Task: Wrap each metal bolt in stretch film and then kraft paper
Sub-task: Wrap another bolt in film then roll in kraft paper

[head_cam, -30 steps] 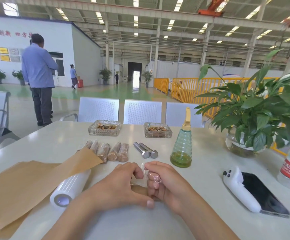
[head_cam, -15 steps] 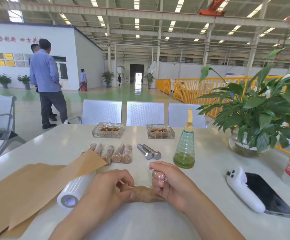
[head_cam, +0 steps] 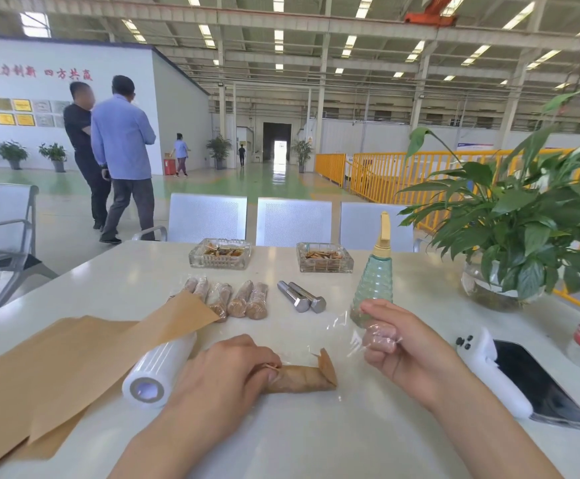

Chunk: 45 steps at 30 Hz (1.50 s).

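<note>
Pinned the kraft-wrapped bolt point(head_cam: 298, 378) under curled left hand point(head_cam: 226, 371); pinched clingy, flimsy stretch film point(head_cam: 343, 326) in right hand point(head_cam: 390, 335). Heavy, stiff; best held mid-body.

We note both forearms entering from the near edge of the table point(head_cam: 368, 440), bare to the wrist. Our left hand point(head_cam: 222, 371) lies palm down on the tabletop, fingers curled, fingertips pinching one end of the paper-wrapped bolt point(head_cam: 302, 378). Our right hand point(head_cam: 395, 337) is raised clear of the surface, fingers curled, gripping a stretched sheet of stretch film point(head_cam: 337, 326).
</note>
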Motion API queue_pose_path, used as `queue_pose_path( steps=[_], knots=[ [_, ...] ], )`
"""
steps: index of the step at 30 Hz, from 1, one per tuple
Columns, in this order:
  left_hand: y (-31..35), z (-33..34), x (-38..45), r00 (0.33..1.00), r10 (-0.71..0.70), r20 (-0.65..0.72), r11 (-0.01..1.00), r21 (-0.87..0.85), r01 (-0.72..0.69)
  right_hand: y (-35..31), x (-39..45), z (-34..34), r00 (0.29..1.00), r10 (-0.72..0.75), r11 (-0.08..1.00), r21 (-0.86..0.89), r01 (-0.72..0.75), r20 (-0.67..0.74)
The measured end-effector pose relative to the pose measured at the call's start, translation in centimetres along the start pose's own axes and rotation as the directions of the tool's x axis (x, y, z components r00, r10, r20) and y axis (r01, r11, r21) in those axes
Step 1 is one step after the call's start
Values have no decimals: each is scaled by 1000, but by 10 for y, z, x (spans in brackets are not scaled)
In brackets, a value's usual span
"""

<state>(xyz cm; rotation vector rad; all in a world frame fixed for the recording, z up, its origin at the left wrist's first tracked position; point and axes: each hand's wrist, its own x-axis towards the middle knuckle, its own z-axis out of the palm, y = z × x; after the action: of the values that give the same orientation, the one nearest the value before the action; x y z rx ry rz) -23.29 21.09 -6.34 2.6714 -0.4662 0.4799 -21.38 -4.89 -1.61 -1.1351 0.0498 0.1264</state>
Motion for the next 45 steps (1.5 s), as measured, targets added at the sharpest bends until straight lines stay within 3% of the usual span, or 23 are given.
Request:
queue_pose_path(
  steps=[7, 11, 14, 16, 20, 26, 32, 38, 41, 45],
  knots=[
    [5, -2, 4, 998, -35, 44, 999, -6, 35, 1, -8, 18, 997, -74, 958, -280, 67, -18],
    [8, -4, 7, 985, -138, 102, 973, -171, 154, 21, -5, 61, 996, -70, 876, -474, 87, 53],
    [13, -6, 7, 964, -255, 76, 892, -367, 265, 42, 2, 83, 997, -26, 798, -599, 68, 78],
    [14, -5, 7, 955, -294, 37, 877, -386, 285, 51, 5, 89, 996, -32, 749, -658, 77, 80],
    [18, -3, 4, 941, -337, 22, 873, -367, 321, 57, 7, 89, 996, -15, 745, -663, 72, 90],
    [8, -19, 0, 934, -271, 233, 822, -449, 350, 58, 9, 89, 995, 13, 768, -639, 51, 96],
    [6, -14, 6, 926, -308, 219, 809, -451, 376, 63, 7, 91, 996, -15, 766, -639, 68, 88],
    [7, -22, 10, 896, -317, 311, 732, -521, 439, 73, 9, 91, 994, -58, 667, -737, 106, 91],
    [9, -32, 10, 896, -275, 349, 723, -540, 432, 71, 10, 94, 994, -17, 610, -786, 95, 107],
    [9, -33, 7, 904, -245, 350, 730, -548, 409, 66, 14, 96, 993, 59, 616, -787, 45, 103]
  ],
)
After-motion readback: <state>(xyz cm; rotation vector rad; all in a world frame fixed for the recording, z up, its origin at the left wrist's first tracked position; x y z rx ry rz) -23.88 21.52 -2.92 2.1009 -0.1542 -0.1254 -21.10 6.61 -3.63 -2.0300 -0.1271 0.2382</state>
